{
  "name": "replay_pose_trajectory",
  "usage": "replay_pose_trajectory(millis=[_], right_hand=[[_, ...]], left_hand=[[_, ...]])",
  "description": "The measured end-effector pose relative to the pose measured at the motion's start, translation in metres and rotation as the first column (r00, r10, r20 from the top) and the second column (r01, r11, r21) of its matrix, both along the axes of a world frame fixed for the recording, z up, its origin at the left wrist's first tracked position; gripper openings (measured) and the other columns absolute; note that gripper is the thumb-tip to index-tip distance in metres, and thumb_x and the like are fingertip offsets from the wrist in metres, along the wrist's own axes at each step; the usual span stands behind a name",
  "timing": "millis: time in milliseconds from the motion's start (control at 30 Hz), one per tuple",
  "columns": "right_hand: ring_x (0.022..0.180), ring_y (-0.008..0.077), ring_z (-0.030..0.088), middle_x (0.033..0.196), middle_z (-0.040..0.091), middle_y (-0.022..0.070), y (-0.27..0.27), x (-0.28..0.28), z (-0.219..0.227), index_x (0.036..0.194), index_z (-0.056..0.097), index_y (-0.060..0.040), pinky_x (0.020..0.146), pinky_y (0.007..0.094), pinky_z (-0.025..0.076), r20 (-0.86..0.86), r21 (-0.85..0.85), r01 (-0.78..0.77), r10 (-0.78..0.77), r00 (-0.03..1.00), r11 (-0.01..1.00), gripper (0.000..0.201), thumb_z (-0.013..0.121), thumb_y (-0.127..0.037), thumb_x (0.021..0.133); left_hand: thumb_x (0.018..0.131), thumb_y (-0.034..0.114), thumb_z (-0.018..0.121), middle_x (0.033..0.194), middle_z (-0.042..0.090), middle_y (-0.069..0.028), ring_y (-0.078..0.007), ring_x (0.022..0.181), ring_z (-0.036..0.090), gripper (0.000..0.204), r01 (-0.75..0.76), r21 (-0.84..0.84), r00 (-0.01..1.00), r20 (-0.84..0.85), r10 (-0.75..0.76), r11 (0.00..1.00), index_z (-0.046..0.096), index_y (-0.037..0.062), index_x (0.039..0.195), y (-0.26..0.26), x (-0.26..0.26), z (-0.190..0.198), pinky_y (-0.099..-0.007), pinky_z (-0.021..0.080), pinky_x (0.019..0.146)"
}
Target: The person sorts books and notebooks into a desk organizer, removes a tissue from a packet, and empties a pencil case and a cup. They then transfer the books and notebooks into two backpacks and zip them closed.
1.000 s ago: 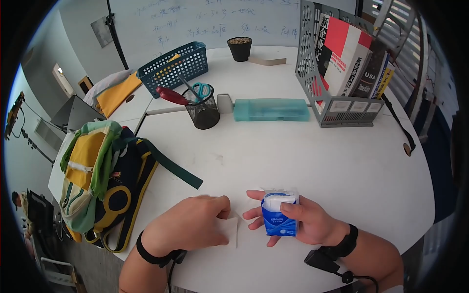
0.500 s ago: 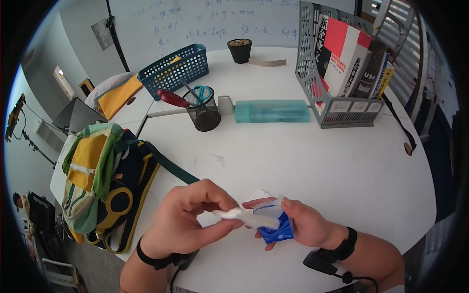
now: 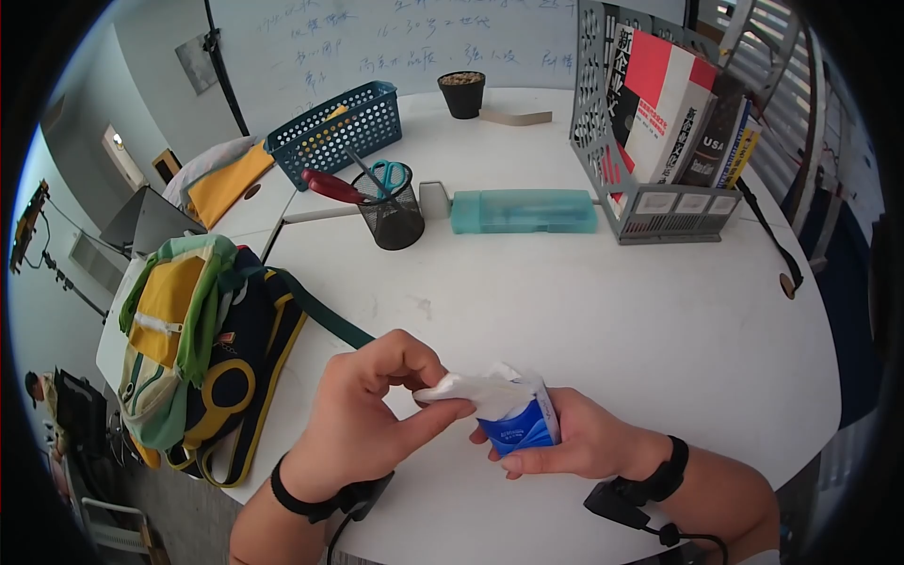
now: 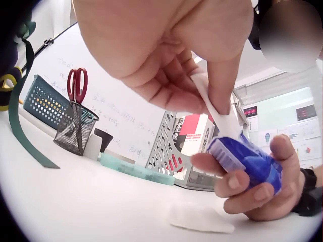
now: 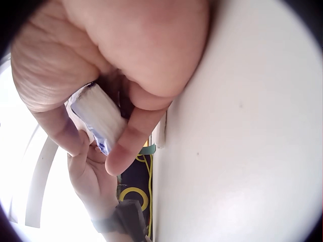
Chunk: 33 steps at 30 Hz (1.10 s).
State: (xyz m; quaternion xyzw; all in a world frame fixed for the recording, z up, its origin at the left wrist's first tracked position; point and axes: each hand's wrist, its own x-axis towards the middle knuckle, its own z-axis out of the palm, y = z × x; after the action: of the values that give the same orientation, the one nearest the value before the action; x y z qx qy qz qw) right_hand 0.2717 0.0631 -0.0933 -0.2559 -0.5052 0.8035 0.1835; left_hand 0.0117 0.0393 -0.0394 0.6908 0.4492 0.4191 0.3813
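Observation:
My right hand holds a small blue and white tissue pack, fingers and thumb around its sides. At the pack's open top, my left hand pinches a white tissue between thumb and fingers. The tissue's other end is still within the wrapper. In the left wrist view the tissue stretches down from the fingertips to the blue pack. Below the pack, a flat white tissue lies on the table. The right wrist view shows the pack's pale end between thumb and fingers.
A green and navy backpack stands at the left, its dark strap reaching toward my left hand. Farther back are a mesh pen cup, a teal case, a blue basket, a plant pot and a book rack.
My left hand has risen from the table to the pack's opening and now pinches a tissue there. My right hand has tilted and turned the pack, its thumb now lower.

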Motion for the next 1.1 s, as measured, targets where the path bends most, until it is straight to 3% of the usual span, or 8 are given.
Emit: replay_pose_trajectory(millis=[167,267,567,633,867,967,1033,1100], right_hand=[[0.098,0.0121,0.065,0.115,0.067,0.005,-0.002,-0.001,-0.001,0.139,0.059,0.0014,0.091,0.0302,0.055,-0.026,-0.025,0.019,-0.019,0.999,1.0,0.056,0.083,-0.026,0.096],[0.098,0.0129,0.063,0.114,0.067,0.0048,-0.003,-0.001,-0.007,0.141,0.058,0.0007,0.092,0.0301,0.053,0.029,0.202,0.015,-0.021,0.999,0.979,0.057,0.082,-0.026,0.097],[0.101,0.0149,0.062,0.115,0.067,0.0067,-0.005,-0.003,-0.004,0.146,0.054,0.0012,0.093,0.0314,0.052,0.099,0.263,0.014,-0.042,0.994,0.965,0.064,0.081,-0.028,0.096],[0.103,0.0166,0.063,0.116,0.067,0.0079,-0.003,-0.002,-0.001,0.146,0.053,0.0012,0.094,0.0323,0.053,0.173,0.269,-0.04,-0.007,0.985,0.962,0.066,0.082,-0.029,0.095],[0.104,0.0195,0.064,0.118,0.067,0.0093,-0.007,-0.004,0.0,0.147,0.053,0.0007,0.097,0.0343,0.052,0.15,0.33,-0.014,-0.038,0.988,0.944,0.065,0.081,-0.028,0.095],[0.105,0.0181,0.065,0.117,0.066,0.0094,-0.009,-0.007,0.001,0.151,0.049,-0.0004,0.094,0.0336,0.054,0.135,0.419,-0.008,-0.054,0.989,0.908,0.064,0.077,-0.023,0.098],[0.105,0.0164,0.065,0.118,0.064,0.0087,-0.009,-0.009,0.003,0.156,0.043,-0.0021,0.091,0.0332,0.059,0.093,0.158,0.044,-0.059,0.994,0.986,0.063,0.072,-0.016,0.102],[0.105,0.0159,0.065,0.119,0.063,0.0083,-0.007,-0.008,0.002,0.157,0.041,-0.0024,0.09,0.0332,0.06,0.06,0.121,0.07,-0.078,0.995,0.99,0.062,0.069,-0.013,0.104]], left_hand=[[0.08,-0.007,0.09,0.094,0.068,-0.0009,-0.0101,0.091,0.071,0.037,-0.02,-0.196,1.0,-0.005,0.02,0.98,0.06,0.0055,0.098,0.002,-0.007,0.01,-0.0261,0.055,0.081],[0.078,-0.004,0.092,0.095,0.068,-0.0008,-0.0086,0.088,0.07,0.039,-0.04,-0.253,0.999,0.002,0.042,0.967,0.06,0.0055,0.099,0.001,-0.004,0.009,-0.0238,0.053,0.078],[0.08,0.004,0.093,0.075,0.069,0.0007,-0.0039,0.071,0.061,0.028,-0.123,-0.063,0.968,-0.229,0.106,0.99,0.065,0.0039,0.081,-0.004,0.013,0.003,-0.0222,0.047,0.064],[0.08,0.014,0.093,0.065,0.06,0.0006,-0.0052,0.059,0.047,0.029,-0.164,-0.032,0.97,-0.186,0.155,0.986,0.066,0.0039,0.078,-0.001,0.012,-0.003,-0.024,0.036,0.053],[0.08,0.015,0.095,0.07,0.064,-0.0005,-0.0045,0.061,0.052,0.032,-0.192,-0.062,0.973,-0.142,0.181,0.98,0.066,0.0033,0.089,-0.004,0.014,0.0,-0.022,0.042,0.056],[0.075,0.001,0.096,0.094,0.066,-0.0026,-0.007,0.082,0.064,0.041,-0.163,-0.018,0.967,-0.202,0.157,0.986,0.061,0.0033,0.096,-0.004,0.016,0.003,-0.023,0.053,0.07],[0.075,0.0,0.096,0.097,0.063,-0.0029,-0.0092,0.088,0.067,0.043,-0.212,-0.013,0.973,-0.099,0.209,0.977,0.058,0.0046,0.094,-0.003,0.018,0.001,-0.0241,0.055,0.075],[0.075,-0.002,0.095,0.095,0.064,-0.003,-0.0102,0.086,0.068,0.041,-0.226,-0.038,0.974,-0.014,0.226,0.973,0.058,0.0048,0.092,-0.002,0.016,0.004,-0.0251,0.055,0.075]])
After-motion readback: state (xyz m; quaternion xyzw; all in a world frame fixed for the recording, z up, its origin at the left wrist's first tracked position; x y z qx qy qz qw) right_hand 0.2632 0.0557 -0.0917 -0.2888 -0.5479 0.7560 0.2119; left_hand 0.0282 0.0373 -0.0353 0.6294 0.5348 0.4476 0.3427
